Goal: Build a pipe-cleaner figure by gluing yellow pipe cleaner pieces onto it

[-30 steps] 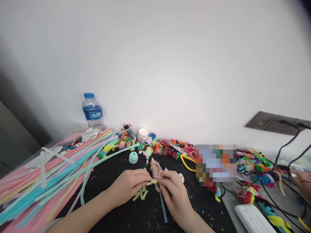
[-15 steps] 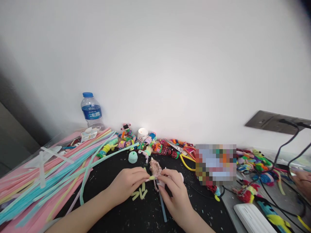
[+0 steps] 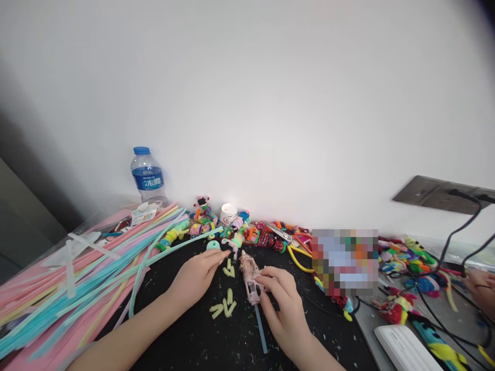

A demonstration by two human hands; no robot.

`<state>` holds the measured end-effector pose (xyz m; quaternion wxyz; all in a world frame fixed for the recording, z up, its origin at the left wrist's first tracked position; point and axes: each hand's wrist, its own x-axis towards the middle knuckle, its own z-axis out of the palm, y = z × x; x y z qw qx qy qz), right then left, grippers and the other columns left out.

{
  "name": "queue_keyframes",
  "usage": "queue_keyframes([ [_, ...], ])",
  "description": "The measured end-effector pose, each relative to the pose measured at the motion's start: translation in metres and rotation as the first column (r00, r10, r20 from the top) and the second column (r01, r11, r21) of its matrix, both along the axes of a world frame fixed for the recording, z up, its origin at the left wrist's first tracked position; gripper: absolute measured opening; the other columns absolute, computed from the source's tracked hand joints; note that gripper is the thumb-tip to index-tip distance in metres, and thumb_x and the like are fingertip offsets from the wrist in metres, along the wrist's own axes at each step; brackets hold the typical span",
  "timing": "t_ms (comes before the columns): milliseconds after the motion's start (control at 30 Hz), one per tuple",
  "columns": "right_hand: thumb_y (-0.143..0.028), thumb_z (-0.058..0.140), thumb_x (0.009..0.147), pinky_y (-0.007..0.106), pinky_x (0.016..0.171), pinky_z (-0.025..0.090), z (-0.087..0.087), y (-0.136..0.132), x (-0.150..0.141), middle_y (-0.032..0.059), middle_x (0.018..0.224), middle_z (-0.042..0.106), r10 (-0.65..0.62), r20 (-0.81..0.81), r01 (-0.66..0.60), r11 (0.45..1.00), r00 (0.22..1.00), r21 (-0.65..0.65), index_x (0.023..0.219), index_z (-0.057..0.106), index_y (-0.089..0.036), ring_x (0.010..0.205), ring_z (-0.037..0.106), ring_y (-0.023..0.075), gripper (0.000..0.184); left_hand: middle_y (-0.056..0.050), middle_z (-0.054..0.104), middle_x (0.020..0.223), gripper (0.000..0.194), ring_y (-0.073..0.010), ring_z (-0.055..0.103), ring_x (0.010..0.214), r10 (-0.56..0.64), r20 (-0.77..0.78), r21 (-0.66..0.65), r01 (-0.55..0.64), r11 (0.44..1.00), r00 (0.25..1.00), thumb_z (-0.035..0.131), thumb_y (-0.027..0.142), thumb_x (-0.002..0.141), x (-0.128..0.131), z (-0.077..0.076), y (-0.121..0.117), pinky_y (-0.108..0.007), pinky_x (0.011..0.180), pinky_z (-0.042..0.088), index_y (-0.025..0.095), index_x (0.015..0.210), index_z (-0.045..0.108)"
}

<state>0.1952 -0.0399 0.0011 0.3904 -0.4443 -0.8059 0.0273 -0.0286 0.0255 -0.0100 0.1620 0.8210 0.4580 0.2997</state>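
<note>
Head view: the glue gun (image 3: 252, 284) lies on the black surface (image 3: 185, 335)
Left hand (image 3: 196, 276): fingers together near the mint ball (image 3: 213, 246), hold unclear
Right hand (image 3: 285, 304): at the glue gun; I can't tell if clamped

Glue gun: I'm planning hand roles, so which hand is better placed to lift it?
Probably the right hand: it rests at the glue gun, while the left hand is apart from it, near the mint coil.

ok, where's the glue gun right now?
Low in the head view, near centre, the glue gun lies on the black surface, between the right hand and the yellow scraps to its left.
</note>
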Motion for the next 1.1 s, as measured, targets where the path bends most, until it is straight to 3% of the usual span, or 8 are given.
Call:
queue_keyframes([
  [167,-0.008,0.042,0.084,0.039,0.08,0.044,0.002,-0.001,0.001,0.0099,0.102,0.055,-0.006,-0.02,0.006,1.0,1.0,-0.007,0.101,0.056,-0.019,0.096,0.053,0.0218,0.025,-0.006,0.059,0.113,0.029,-0.0204,0.057,0.099,0.03,0.079,0.041,-0.034,0.999,0.996,0.041,0.023,0.089,0.001,0.007,-0.004,-0.033,0.086,0.046,0.022,0.112,0.058],
  [233,-0.008,0.041,0.084,0.039,0.081,0.044,0.002,-0.001,0.001,0.0101,0.102,0.055,-0.008,-0.023,0.007,1.0,1.0,-0.012,0.101,0.056,-0.019,0.097,0.052,0.022,0.025,-0.006,0.06,0.107,0.024,-0.0179,0.058,0.09,-0.076,0.075,0.005,0.075,0.997,0.994,0.042,0.021,0.088,0.002,0.013,-0.007,-0.028,0.078,0.048,0.022,0.105,0.06],
  [367,-0.008,0.041,0.084,0.039,0.081,0.044,0.001,0.0,0.0,0.0101,0.103,0.055,-0.012,-0.027,0.012,1.0,1.0,-0.019,0.102,0.056,-0.019,0.097,0.052,0.0223,0.026,-0.003,0.059,0.094,0.016,-0.0123,0.055,0.068,-0.326,-0.006,-0.088,0.324,0.942,0.945,0.051,0.02,0.084,0.003,0.022,-0.012,-0.021,0.063,0.044,0.021,0.096,0.061],
  [567,-0.008,0.04,0.084,0.04,0.081,0.044,0.001,0.001,0.0,0.0104,0.103,0.055,-0.02,-0.024,0.019,1.0,1.0,-0.024,0.101,0.056,-0.019,0.097,0.052,0.0224,0.026,0.0,0.055,0.088,0.006,-0.012,0.053,0.07,-0.414,-0.056,-0.154,0.401,0.903,0.909,0.059,0.016,0.077,0.004,0.023,-0.013,-0.019,0.062,0.039,0.019,0.082,0.062],
  [733,-0.008,0.04,0.084,0.04,0.081,0.045,0.001,0.001,0.001,0.0103,0.103,0.056,-0.019,-0.024,0.019,1.0,1.0,-0.016,0.102,0.056,-0.019,0.096,0.053,0.0223,0.026,0.003,0.054,0.073,0.006,-0.0112,0.05,0.064,-0.318,-0.063,-0.18,0.302,0.936,0.946,0.055,0.02,0.081,0.006,0.021,-0.012,-0.019,0.06,0.036,0.018,0.075,0.057],
  [833,-0.008,0.041,0.084,0.039,0.079,0.045,0.002,0.0,0.0,0.0101,0.102,0.056,-0.008,-0.029,0.007,1.0,1.0,-0.025,0.101,0.056,-0.019,0.096,0.053,0.0223,0.026,0.004,0.052,0.065,0.01,-0.0103,0.047,0.058,-0.213,0.033,-0.217,0.215,0.952,0.977,0.053,0.023,0.081,0.008,0.018,-0.012,-0.019,0.055,0.035,0.018,0.073,0.056],
  [1000,-0.01,0.046,0.083,0.038,0.079,0.045,0.006,-0.002,-0.004,0.0087,0.103,0.056,0.046,0.017,-0.045,0.998,0.999,-0.054,0.1,0.058,-0.021,0.095,0.053,0.0221,0.023,0.005,0.054,0.06,0.01,-0.0091,0.053,0.05,-0.069,0.383,-0.409,0.236,0.882,0.921,0.055,0.024,0.079,0.016,0.013,-0.017,-0.019,0.051,0.04,0.016,0.074,0.052],
  [1100,-0.013,0.053,0.081,0.039,0.08,0.046,0.008,-0.004,-0.009,0.0084,0.104,0.056,0.094,0.071,-0.091,0.995,0.993,-0.042,0.098,0.059,-0.021,0.095,0.053,0.0223,0.019,0.004,0.057,0.06,0.008,-0.0104,0.058,0.052,-0.049,0.503,-0.438,0.303,0.846,0.863,0.057,0.022,0.078,0.022,0.012,-0.025,-0.02,0.052,0.044,0.016,0.076,0.052],
])
